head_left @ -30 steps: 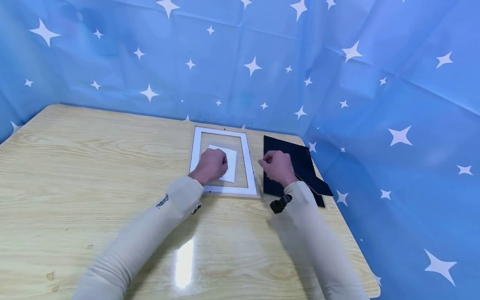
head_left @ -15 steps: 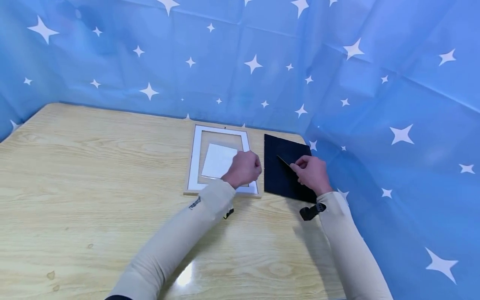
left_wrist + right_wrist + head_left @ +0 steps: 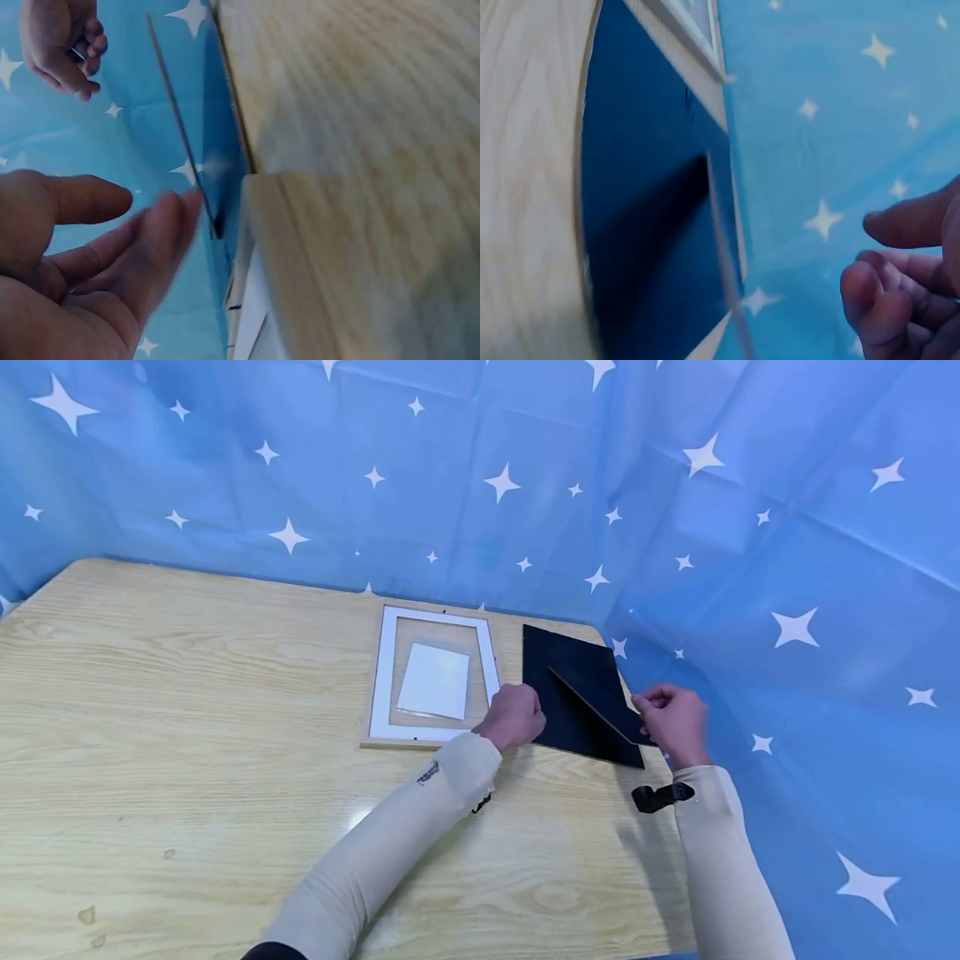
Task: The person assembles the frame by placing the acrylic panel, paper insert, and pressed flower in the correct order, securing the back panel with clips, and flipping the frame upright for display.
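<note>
1 frame (image 3: 386, 668), 1 card (image 3: 435, 683), 1 blk bd (image 3: 561, 714), 2 hands (image 3: 513, 717) (image 3: 678, 722)

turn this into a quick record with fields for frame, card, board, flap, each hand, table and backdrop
frame: pale wood, white border, flat on table
card: white, inside the border
board: black, flat, right of frame
flap: black, tilted up from board
left hand: at frame's near right corner, holding nothing
right hand: beside flap, holding nothing
table: wood-grain
backdrop: blue, white stars
</note>
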`<act>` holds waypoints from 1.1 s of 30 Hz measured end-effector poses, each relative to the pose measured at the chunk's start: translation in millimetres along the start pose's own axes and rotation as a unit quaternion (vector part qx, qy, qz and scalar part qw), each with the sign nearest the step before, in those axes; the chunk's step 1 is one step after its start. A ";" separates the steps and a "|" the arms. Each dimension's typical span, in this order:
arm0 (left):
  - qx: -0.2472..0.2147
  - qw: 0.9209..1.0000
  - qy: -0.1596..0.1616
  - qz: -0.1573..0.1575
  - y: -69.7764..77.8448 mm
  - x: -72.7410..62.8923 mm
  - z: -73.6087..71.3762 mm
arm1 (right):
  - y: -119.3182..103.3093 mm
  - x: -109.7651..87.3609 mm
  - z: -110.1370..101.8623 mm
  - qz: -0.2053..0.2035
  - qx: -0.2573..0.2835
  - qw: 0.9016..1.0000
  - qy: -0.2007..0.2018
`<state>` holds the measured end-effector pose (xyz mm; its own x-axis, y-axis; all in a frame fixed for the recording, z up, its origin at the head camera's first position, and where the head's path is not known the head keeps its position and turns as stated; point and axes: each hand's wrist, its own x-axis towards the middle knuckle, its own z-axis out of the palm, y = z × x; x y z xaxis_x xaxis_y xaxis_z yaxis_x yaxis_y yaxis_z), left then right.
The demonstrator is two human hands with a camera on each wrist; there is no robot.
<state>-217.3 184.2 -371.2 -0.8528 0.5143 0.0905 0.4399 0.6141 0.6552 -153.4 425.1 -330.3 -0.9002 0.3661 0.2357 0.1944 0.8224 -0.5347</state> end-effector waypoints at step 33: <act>0.076 0.995 -0.037 -0.053 30.1 0.5 32.7 | 70.8 -16.2 16.4 0.191 0.042 0.977 -0.085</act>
<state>-195.3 222.5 -375.9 -0.8757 0.4817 -0.0323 0.3912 0.7473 0.5372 -131.4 470.3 -385.2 -0.8209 0.5564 -0.1287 0.5033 0.5982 -0.6236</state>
